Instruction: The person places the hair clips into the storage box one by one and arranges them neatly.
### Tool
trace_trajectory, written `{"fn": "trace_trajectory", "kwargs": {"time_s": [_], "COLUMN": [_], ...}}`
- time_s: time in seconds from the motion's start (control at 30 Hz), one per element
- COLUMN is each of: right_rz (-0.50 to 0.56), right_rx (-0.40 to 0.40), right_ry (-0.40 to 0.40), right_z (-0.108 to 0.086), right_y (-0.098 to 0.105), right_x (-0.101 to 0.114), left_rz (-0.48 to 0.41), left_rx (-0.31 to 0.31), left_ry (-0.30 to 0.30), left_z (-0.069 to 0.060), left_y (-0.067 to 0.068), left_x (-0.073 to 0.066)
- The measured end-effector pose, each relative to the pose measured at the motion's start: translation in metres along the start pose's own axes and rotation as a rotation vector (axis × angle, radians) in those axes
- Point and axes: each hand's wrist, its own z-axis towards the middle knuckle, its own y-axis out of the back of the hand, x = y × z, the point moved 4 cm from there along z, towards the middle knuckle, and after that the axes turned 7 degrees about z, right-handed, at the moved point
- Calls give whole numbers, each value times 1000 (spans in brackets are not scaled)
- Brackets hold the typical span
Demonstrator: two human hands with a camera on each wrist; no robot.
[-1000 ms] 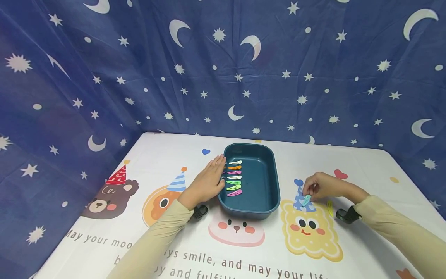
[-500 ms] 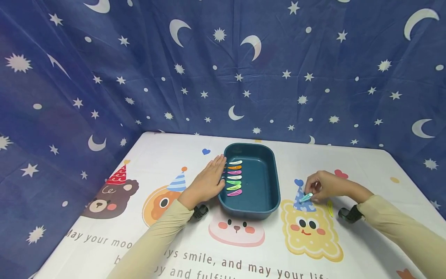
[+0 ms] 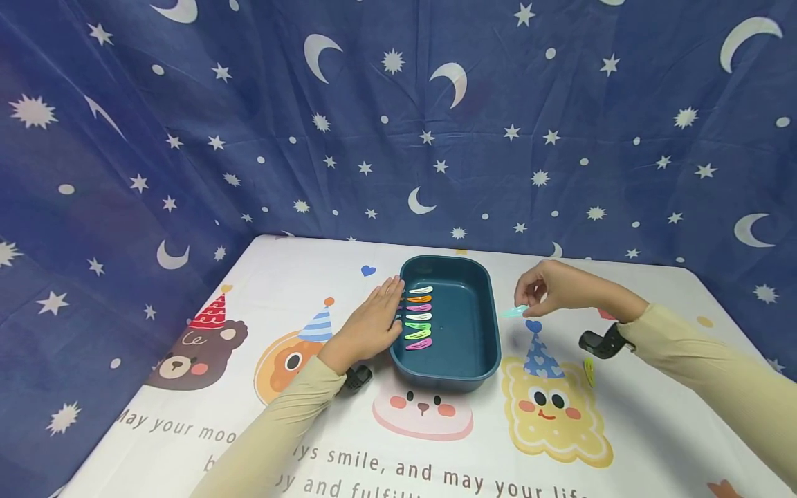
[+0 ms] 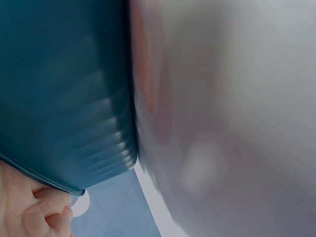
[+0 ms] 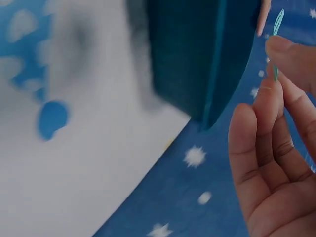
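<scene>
My right hand [image 3: 554,285] pinches a teal snap hair clip [image 3: 514,312] between thumb and fingers, in the air just right of the dark teal bin. The right wrist view shows the same clip [image 5: 278,22] standing out past the thumb. My left hand [image 3: 371,322] rests against the left rim of the bin [image 3: 463,379], its fingers extended along the edge. Inside, along the bin's left side, lies a column of several hair clips [image 3: 418,317] in white, orange, pink and green. A yellow hair clip [image 3: 589,372] lies on the table below my right wrist.
A white cloth [image 3: 299,270] with printed cartoon animals and lettering covers the table. Behind it hangs a blue curtain [image 3: 349,180] with moons and stars. A black strap device [image 3: 602,342] sits on my right wrist, and another [image 3: 358,377] on my left.
My right hand has lifted the teal hair clip off the table area by the printed hat and carried it up and left towards the bin. The left hand has stayed in place.
</scene>
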Motion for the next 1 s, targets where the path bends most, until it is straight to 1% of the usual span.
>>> {"fn": "trace_trajectory", "kwargs": {"time_s": [0.17,0.37,0.47,0.53,0.67,0.77,0.87,1.0], "right_rz": [-12,41,25,9,-32,-48,-41,-26], "right_rx": [82,216,271,302,338,361,392,432], "right_ry": [39,37,45,57,70,61,51,42], "right_z": [33,67,82,90,105,115,122,129], "right_y": [-10,-30,-42,-49,-63,-73,-83,-95], "right_x": [24,48,55,58,59,57,54,51], "left_rz": [7,1,-1,-1,-1,2,6,13], "left_rx": [7,9,6,7,15,17,7,11], "left_ry": [5,10,13,12,5,-4,-19,-28], "left_z": [0,1,1,1,1,0,0,1], "left_y": [-2,-2,-1,-1,-1,0,1,0], "left_x": [1,0,0,0,0,1,1,1]}}
